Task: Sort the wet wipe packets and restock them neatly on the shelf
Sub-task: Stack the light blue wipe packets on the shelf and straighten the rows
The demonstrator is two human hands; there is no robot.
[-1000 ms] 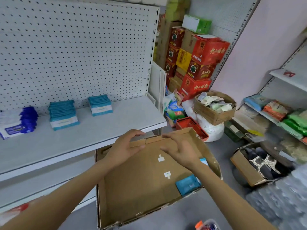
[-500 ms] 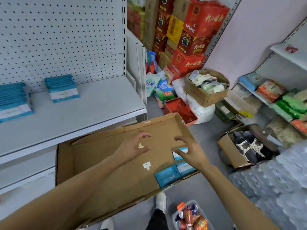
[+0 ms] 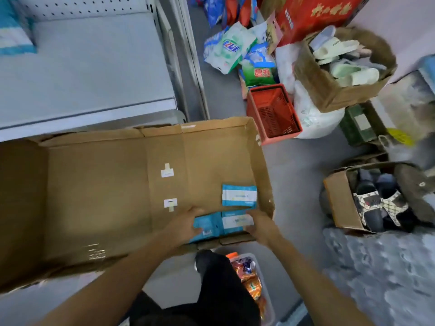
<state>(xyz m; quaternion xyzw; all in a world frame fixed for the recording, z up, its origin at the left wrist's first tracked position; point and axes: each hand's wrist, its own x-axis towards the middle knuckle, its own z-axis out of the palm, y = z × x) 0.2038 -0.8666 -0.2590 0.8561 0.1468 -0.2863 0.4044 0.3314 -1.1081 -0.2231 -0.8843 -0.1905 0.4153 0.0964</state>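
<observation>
Box: large open cardboard box (image 3: 98, 196) stands on the floor just below the shelf (image 3: 89, 67), its bottom mostly bare, with two small white labels (image 3: 167, 172) near the middle.
Packets in box: three blue-and-white wet wipe packets lie flat in the near right corner; far packet (image 3: 239, 195) lies alone, apart from both hands; two near packets lie side by side against the near wall.
Left hand: left hand (image 3: 186, 225) reaches down into the box, with its fingers on the left near packet (image 3: 208, 225); the thumb rests on that packet's near edge.
Left grip: narrow, pinching the left near packet at its left end.
Right hand: right hand (image 3: 260, 223) lies at the right end of the right near packet (image 3: 235, 222), fingertips touching its edge.
Right grip: fingers lie fairly straight along the packet's end; a full hold cannot be made out.
Shelf stock: stack of blue packets (image 3: 14, 29) sits at the far left of the shelf, well apart from the hands.
Surroundings: red basket (image 3: 273, 114) stands beyond the box's far right corner; box of slippers (image 3: 341, 67) sits behind it; clear bin of snack packs (image 3: 251, 283) rests by the person's foot.
</observation>
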